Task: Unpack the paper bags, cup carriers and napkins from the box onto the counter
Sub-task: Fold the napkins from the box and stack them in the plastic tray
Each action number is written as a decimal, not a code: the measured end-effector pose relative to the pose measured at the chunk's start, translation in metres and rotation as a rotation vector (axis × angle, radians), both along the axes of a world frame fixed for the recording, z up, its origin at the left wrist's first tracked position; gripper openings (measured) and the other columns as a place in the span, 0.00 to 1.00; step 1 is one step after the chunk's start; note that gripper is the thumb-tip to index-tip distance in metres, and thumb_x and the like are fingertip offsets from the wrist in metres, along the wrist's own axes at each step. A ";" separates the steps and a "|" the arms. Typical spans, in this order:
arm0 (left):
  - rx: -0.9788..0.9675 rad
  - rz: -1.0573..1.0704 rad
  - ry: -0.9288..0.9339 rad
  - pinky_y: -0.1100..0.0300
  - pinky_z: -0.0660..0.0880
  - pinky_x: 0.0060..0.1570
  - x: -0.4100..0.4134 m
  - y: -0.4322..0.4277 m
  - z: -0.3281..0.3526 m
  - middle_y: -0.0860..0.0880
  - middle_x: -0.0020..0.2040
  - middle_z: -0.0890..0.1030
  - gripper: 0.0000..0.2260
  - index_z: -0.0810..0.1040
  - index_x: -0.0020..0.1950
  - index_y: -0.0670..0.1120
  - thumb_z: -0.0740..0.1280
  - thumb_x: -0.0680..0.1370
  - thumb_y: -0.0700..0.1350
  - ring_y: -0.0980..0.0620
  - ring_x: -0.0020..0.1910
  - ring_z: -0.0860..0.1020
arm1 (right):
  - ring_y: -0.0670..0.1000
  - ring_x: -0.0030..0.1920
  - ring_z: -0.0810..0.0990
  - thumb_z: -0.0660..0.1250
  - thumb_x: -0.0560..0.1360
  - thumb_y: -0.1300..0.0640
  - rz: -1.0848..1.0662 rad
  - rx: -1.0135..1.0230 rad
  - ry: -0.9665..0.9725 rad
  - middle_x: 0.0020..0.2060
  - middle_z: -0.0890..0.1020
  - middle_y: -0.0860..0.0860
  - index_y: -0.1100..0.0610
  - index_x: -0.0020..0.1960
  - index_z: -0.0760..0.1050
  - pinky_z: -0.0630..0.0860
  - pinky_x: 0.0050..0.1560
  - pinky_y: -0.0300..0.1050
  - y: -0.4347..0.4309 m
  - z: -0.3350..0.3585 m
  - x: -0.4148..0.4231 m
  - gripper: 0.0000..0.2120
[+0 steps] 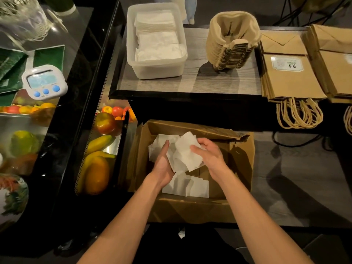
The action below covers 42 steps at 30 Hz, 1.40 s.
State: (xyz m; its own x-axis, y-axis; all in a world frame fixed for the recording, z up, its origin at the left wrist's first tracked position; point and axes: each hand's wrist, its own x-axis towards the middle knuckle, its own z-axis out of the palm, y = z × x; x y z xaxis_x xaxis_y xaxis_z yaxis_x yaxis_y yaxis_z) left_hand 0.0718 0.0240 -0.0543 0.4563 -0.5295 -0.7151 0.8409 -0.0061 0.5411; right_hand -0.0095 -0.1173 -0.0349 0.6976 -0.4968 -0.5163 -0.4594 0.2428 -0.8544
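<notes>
Head view, looking down. Open cardboard box [190,208] at lower centre of the frame, flaps out. Both hands are inside its opening, holding one bunch of white napkins [187,156] between them, just above the box floor.

Left hand [162,165]: cupped under the bunch's left side, thumb lying up along the paper. Its fingers are hidden beneath the sheets. It grips the napkins.

Right hand [212,158]: fingers curled round the bunch's right edge, thumb pressed on top. It also grips the napkins.

Loose sheets [192,186] lie flat on the box floor, below the hands toward the near wall. More white paper shows behind the bunch at the box's far left.

Counter [190,83] at upper centre, grey woodgrain with a dark rim. On it, left to right:
- clear plastic tub [158,72] holding stacked white napkins [158,44], some crumpled at the near end
- stack of pulp cup carriers [231,44], nested and tilted, just right of the tub, not touching it
- paper bags [291,80] lying flat in a stack, twisted handles hanging over the near edge, white label reading 6'6 on top
- second bag stack [335,60] at the right edge of the frame, overlapping the first

Left of the frame: white digital timer [44,82] with blue buttons on a glass case. Fruit [97,174] shows inside the case, left of the box.
</notes>
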 end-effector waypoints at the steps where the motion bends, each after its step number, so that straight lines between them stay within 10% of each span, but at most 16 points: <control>1: -0.023 -0.020 0.007 0.49 0.76 0.62 -0.001 0.001 0.002 0.42 0.64 0.83 0.26 0.77 0.69 0.50 0.55 0.83 0.65 0.43 0.61 0.81 | 0.47 0.54 0.80 0.70 0.79 0.52 0.038 -0.049 0.059 0.57 0.80 0.48 0.49 0.63 0.74 0.77 0.39 0.36 0.003 -0.002 0.002 0.14; 18: 0.140 0.091 -0.078 0.50 0.80 0.55 -0.004 0.000 -0.011 0.46 0.61 0.82 0.20 0.74 0.69 0.50 0.74 0.78 0.43 0.45 0.60 0.80 | 0.50 0.56 0.77 0.68 0.80 0.52 -0.263 -0.025 0.022 0.58 0.77 0.49 0.44 0.58 0.75 0.78 0.49 0.45 0.006 -0.003 -0.001 0.07; 26: 0.289 -0.043 -0.337 0.56 0.78 0.53 -0.001 -0.005 -0.018 0.50 0.54 0.84 0.11 0.80 0.57 0.52 0.72 0.79 0.39 0.49 0.58 0.80 | 0.48 0.57 0.79 0.69 0.80 0.53 0.143 -0.119 -0.068 0.58 0.80 0.47 0.45 0.62 0.76 0.78 0.49 0.41 -0.004 0.011 -0.001 0.11; 31: 0.199 0.001 -0.235 0.41 0.77 0.65 0.000 -0.005 -0.012 0.46 0.60 0.84 0.12 0.79 0.67 0.51 0.66 0.83 0.49 0.43 0.62 0.80 | 0.46 0.59 0.75 0.67 0.81 0.50 0.256 -0.266 0.054 0.59 0.77 0.44 0.49 0.67 0.75 0.73 0.48 0.36 0.000 0.010 0.005 0.15; 42: 0.187 0.099 -0.162 0.45 0.78 0.62 0.000 -0.004 -0.005 0.45 0.59 0.83 0.17 0.75 0.67 0.51 0.59 0.84 0.59 0.43 0.59 0.81 | 0.47 0.53 0.75 0.67 0.80 0.47 0.224 -0.292 0.194 0.58 0.77 0.48 0.49 0.65 0.75 0.73 0.47 0.38 -0.001 0.011 0.000 0.14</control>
